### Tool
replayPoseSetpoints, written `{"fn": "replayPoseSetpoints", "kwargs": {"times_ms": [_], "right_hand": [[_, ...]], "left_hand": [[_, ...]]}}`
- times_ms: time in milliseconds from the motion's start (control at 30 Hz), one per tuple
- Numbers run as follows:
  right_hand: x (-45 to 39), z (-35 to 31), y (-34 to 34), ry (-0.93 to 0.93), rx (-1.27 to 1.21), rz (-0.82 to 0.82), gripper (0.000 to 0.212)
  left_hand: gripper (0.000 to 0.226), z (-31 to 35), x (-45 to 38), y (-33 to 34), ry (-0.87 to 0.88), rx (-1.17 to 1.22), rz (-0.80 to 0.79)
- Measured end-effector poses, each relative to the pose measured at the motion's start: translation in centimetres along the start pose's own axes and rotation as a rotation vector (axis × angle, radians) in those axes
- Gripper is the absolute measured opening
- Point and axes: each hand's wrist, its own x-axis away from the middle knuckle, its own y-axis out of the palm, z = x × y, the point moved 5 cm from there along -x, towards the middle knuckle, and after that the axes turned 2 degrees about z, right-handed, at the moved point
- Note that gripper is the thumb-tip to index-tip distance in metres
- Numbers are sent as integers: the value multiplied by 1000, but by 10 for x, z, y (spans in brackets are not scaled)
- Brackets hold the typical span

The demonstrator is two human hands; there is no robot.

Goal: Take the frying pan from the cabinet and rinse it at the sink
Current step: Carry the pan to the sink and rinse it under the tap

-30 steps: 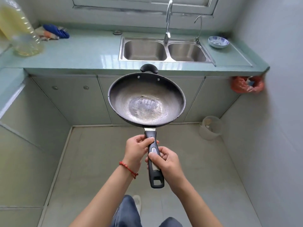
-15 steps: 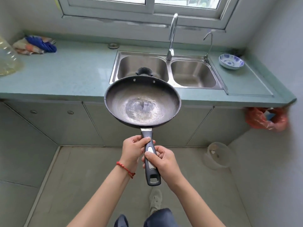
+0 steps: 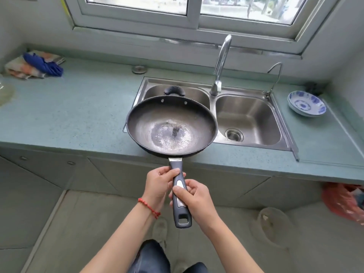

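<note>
— Green surface under a window; the frying pan hangs level over the left basin of the sink, both hands — left hand, right hand — closed round its handle.

— Risk?

— Its far rim could clip the faucet. The left basin's drain is hidden.
</note>
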Motion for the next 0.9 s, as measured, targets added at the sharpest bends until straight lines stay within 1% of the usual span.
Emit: {"fn": "replayPoseSetpoints", "kwargs": {"times_ms": [167,300,367,400,500,633,700,767,833,867,900], "right_hand": [[-62,-14,4,5,-25,48,27],[-98,-17,4,34,-46,52,9],[-110,-18,5,57,-76,64,7],[-115,-18,4,65,-84,74,7],[-131,-20,2,94,-111,81,17],[-152,-22,-7,132,-87,84,8],[-162,-22,-10,144,-64,96,9],[-171,-22,-11,163,-54,114,14],[-180,-23,-12,187,-53,127,37],[-185,-23,-13,200,-52,130,46],[-189,-24,-14,205,-51,133,50]], "left_hand": [[11,23,-62,7,-38,-11,-33],[11,34,-98,11,-68,-36,-39],[10,35,-111,12,-90,-43,-40],[10,35,-117,13,-98,-48,-42],[10,34,-135,16,-120,-41,-32],[12,31,-156,23,-141,-41,-13],[14,30,-165,26,-154,-35,-11],[15,29,-174,28,-166,-39,-7],[15,29,-183,29,-179,-45,3],[16,29,-188,29,-184,-50,10],[16,29,-192,30,-191,-50,13]]}}
